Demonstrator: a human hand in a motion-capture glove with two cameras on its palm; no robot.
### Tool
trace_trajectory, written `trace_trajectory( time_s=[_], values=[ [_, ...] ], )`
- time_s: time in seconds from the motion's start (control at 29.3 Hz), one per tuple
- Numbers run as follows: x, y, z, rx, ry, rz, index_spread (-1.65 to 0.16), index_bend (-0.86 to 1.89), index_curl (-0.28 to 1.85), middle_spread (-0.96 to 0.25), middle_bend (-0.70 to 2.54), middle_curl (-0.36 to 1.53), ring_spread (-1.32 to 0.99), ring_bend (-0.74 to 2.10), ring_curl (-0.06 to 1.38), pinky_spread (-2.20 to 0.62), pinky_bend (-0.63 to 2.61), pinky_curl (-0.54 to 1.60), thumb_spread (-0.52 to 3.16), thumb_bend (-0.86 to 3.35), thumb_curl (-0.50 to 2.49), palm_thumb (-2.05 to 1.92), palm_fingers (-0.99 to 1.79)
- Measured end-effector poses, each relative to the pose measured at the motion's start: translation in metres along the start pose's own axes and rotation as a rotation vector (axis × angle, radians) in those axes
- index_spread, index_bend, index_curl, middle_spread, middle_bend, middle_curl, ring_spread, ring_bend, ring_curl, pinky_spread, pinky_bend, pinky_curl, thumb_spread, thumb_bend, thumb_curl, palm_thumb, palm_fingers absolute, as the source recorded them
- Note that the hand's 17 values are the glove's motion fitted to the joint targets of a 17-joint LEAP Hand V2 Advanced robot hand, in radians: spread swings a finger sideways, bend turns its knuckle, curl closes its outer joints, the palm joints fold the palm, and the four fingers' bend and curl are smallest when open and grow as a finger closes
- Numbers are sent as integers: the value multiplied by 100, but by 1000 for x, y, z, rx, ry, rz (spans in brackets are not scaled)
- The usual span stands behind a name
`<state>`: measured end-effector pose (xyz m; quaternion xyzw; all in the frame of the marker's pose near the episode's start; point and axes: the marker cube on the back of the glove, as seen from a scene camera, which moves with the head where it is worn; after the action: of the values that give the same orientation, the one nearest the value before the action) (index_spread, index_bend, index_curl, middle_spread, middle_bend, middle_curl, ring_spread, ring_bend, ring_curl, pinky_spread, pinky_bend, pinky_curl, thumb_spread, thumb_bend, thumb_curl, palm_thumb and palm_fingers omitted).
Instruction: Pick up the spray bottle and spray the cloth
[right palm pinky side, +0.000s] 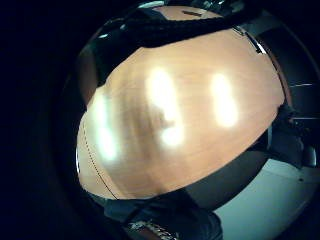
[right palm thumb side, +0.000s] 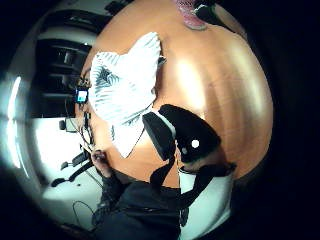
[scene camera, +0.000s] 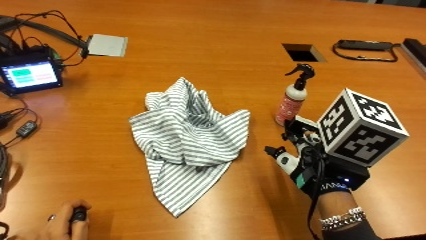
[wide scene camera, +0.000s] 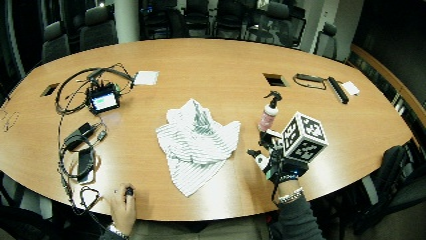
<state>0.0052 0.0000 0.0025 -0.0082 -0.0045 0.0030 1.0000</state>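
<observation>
the wooden table (scene camera: 200, 45) carries everything in front of you. the striped cloth (scene camera: 190, 135) lies crumpled near its middle, one corner trailing toward your edge. your gloved right hand (scene camera: 303, 155) hovers above the table to the right of the cloth, holding nothing; you cannot tell from these views how far its fingers are spread. the spray bottle (scene camera: 293, 100) stands upright just beyond that hand, apart from the cloth. your bare left hand (scene camera: 63, 225) rests at the near edge.
</observation>
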Motion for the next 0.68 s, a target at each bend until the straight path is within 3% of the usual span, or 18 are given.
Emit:
trace_trajectory(
  time_s=[0.41,0.68],
  values=[
    [11,5,4,15,-2,2,-34,25,23,1,20,16,5,21,14,24,38,21,91,18,11,40,48],
    [4,-33,-12,138,-48,-14,-35,19,26,0,20,21,5,23,18,26,34,23,107,17,15,47,54]
  ],
)
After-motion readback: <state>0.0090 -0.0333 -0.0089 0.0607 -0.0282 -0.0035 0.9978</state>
